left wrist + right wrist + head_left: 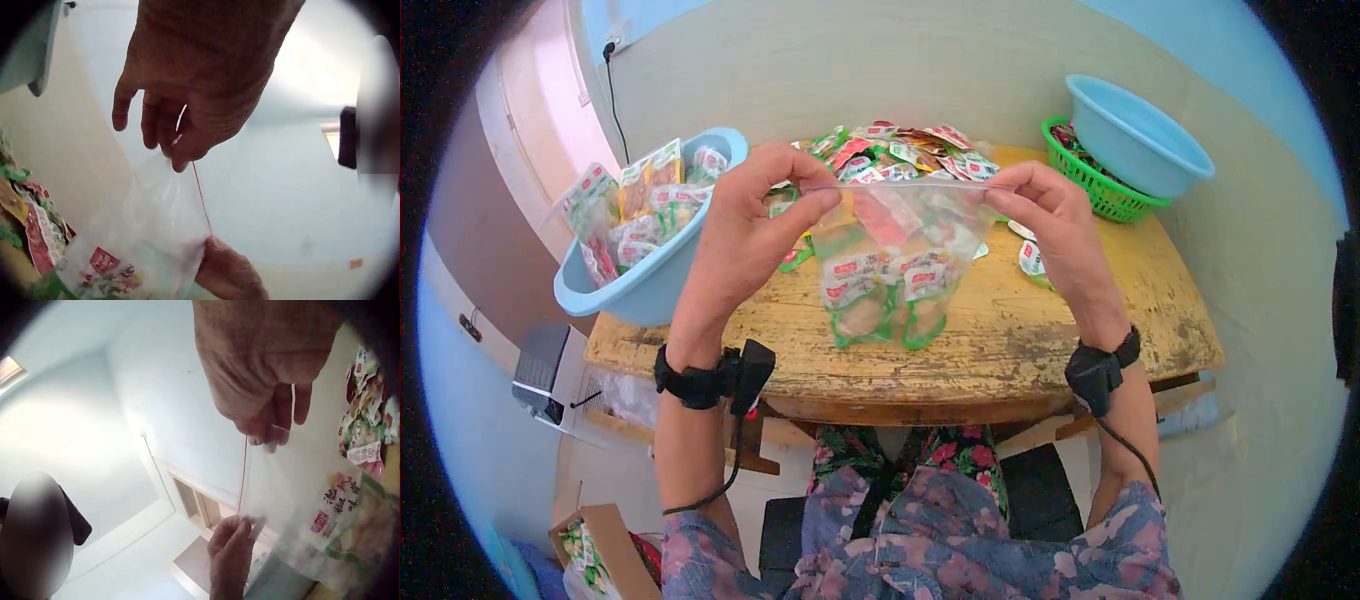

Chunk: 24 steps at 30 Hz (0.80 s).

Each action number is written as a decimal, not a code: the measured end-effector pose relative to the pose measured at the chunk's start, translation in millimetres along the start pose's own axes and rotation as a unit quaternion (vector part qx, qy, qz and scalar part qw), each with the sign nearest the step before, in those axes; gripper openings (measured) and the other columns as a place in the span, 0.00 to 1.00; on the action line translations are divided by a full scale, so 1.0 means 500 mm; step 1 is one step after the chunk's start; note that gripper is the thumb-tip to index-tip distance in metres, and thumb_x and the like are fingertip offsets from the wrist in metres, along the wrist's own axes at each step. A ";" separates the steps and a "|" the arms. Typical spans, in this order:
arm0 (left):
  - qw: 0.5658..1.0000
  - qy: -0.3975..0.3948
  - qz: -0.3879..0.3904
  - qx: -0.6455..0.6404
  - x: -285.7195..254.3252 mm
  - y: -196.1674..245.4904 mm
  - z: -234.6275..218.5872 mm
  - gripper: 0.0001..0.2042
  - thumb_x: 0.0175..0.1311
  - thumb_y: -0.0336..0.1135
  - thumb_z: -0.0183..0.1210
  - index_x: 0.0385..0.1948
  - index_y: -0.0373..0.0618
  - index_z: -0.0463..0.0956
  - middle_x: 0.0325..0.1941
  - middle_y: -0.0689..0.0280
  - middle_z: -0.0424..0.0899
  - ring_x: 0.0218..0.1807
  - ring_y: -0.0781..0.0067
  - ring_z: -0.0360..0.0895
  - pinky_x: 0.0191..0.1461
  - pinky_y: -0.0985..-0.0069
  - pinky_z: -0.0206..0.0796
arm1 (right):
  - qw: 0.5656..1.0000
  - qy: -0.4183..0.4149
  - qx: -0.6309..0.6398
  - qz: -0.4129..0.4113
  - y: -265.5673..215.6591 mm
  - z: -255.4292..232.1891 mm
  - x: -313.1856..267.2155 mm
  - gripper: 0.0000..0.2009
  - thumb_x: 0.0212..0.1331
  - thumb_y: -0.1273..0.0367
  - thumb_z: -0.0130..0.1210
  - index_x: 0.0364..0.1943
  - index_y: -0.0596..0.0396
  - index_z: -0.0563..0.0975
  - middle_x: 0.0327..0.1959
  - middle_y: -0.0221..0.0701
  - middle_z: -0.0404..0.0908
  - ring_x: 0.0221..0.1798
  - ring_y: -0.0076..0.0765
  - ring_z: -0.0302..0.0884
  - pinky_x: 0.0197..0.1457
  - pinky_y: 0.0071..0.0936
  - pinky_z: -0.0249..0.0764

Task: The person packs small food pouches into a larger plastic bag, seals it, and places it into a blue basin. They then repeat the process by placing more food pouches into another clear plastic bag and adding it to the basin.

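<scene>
Broadly, my head camera looks down on a worn yellow table (1050,345), its paint scuffed along the near edge. At its left end I see a light-blue tub (615,295) holding filled clear bags; on the far right, a second blue basin (1140,135) sits tilted in a green basket (1090,180). Between them, toward the wall, lies a heap of colourful packets (900,150). Nearer me, a clear bag (880,235) hangs over the middle of the table; I can't tell whether its bottom touches the wood. My left hand (750,215) pinches one top corner between thumb and fingers, and my right hand (1050,230) pinches the other, stretching the mouth straight. Inside are green-edged packets (860,295). Finest of all, a thin red line (203,200) runs along the bag's top edge.
</scene>
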<state>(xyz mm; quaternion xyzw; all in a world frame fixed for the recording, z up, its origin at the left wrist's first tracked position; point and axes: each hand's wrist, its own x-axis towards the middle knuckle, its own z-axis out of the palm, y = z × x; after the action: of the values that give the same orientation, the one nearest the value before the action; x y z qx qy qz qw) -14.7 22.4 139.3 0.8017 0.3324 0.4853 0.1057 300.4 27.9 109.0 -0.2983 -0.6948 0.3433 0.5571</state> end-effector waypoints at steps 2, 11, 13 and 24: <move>0.988 0.033 0.093 0.118 0.009 0.022 0.005 0.08 0.60 0.31 0.70 0.38 0.41 0.82 0.40 0.66 0.84 0.50 0.68 0.79 0.58 0.70 0.69 | 1.000 0.004 0.005 -0.005 0.007 0.000 0.002 0.07 0.69 0.71 0.61 0.44 0.59 0.84 0.41 0.29 0.88 0.44 0.22 0.83 0.50 0.23 0.79; 0.921 0.025 0.230 0.315 0.068 0.094 0.149 0.11 0.55 0.32 0.67 0.39 0.43 0.84 0.49 0.60 0.84 0.62 0.53 0.76 0.67 0.54 0.65 | 0.996 0.055 -0.071 -0.009 -0.020 0.035 -0.008 0.04 0.65 0.73 0.64 0.40 0.58 0.85 0.39 0.27 0.87 0.44 0.19 0.82 0.49 0.21 0.78; 0.923 0.003 0.222 0.314 0.073 0.089 0.164 0.07 0.57 0.32 0.65 0.36 0.43 0.84 0.48 0.59 0.85 0.62 0.53 0.76 0.67 0.54 0.65 | 0.994 0.066 -0.080 -0.030 -0.013 0.031 -0.011 0.04 0.64 0.73 0.64 0.40 0.58 0.85 0.39 0.27 0.88 0.44 0.20 0.82 0.49 0.22 0.79; 0.971 -0.002 0.140 0.194 0.008 0.050 0.003 0.06 0.62 0.31 0.67 0.34 0.39 0.82 0.41 0.60 0.86 0.52 0.60 0.81 0.60 0.63 0.69 | 0.995 0.085 -0.044 -0.031 0.005 0.024 -0.015 0.06 0.66 0.71 0.64 0.42 0.58 0.85 0.38 0.27 0.88 0.43 0.22 0.84 0.48 0.23 0.81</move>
<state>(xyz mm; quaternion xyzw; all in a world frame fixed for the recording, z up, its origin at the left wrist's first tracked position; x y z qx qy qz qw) -1.3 6.2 153.6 0.8465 0.3046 0.4197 -0.1203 290.0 21.6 101.0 -0.3294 -0.6681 0.2681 0.6109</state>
